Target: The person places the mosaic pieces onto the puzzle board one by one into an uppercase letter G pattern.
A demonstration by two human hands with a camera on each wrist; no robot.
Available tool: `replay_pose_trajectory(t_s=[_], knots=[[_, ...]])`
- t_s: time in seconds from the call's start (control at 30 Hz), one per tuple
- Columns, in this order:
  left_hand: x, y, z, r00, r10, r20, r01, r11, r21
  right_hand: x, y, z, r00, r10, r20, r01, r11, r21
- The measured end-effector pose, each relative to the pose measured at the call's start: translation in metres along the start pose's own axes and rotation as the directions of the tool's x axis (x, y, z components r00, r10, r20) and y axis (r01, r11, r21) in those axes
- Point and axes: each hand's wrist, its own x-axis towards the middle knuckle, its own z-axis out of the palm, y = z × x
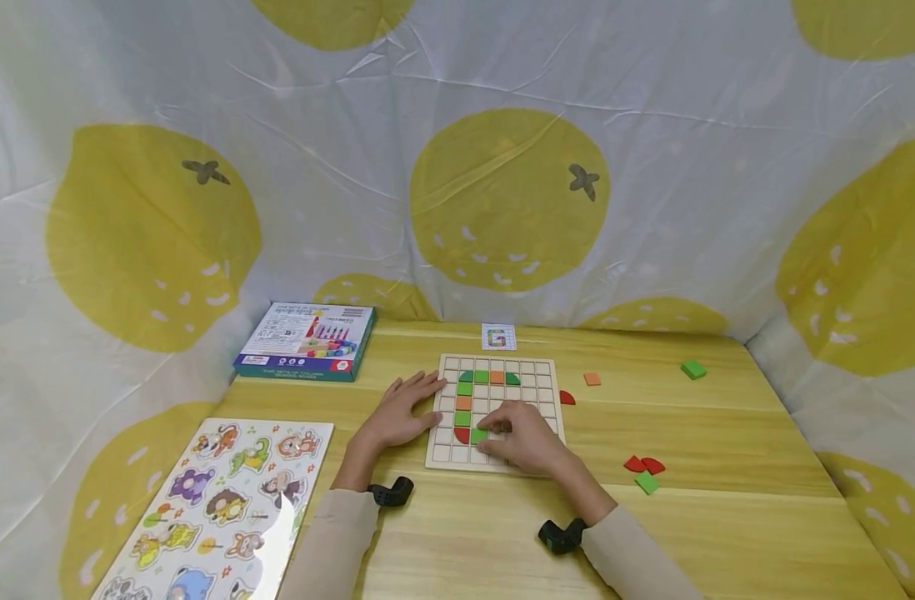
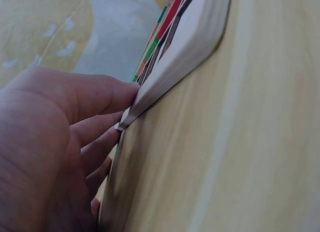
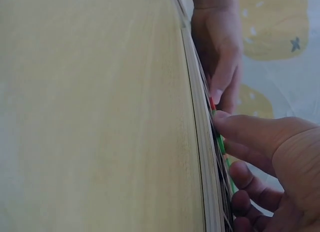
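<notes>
A wooden grid board (image 1: 450, 454) lies on the table with colored tiles set in its cells: green and orange squares and quarter-round pieces, running along the top and down the left side. At the lower left of that run is a red quarter-round tile (image 1: 462, 436). Just right of it, my right hand (image 1: 528, 437) pinches a green square tile (image 1: 478, 437) between thumb and index finger, down at the board. My left hand (image 1: 401, 414) rests along the board's left edge, fingers extended, its thumb (image 2: 107, 94) touching the rim.
A small pattern card (image 1: 498, 337) lies behind the board. Loose tiles are scattered to the right: an orange square (image 1: 592, 379), red quarter-rounds (image 1: 567, 397) and green squares (image 1: 647, 482). A boxed set (image 1: 303, 342) stands back left, an animal puzzle sheet (image 1: 225, 504) front left.
</notes>
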Motion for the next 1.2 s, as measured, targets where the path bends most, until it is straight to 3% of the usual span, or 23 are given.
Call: replay_pose_trajectory(t_s=[0.5, 1.2], knots=[[-0.001, 0.001, 0.0, 1.0, 0.005, -0.002, -0.005, 1.0, -0.003, -0.005, 0.005, -0.01, 0.999, 0.003, -0.052, 0.001, 0.997, 0.072], [0.0, 0.0, 0.001, 1.0, 0.013, -0.001, -0.013, 1.0, -0.001, -0.037, 0.045, -0.074, 0.978, 0.114, -0.177, -0.112, 0.993, 0.023]])
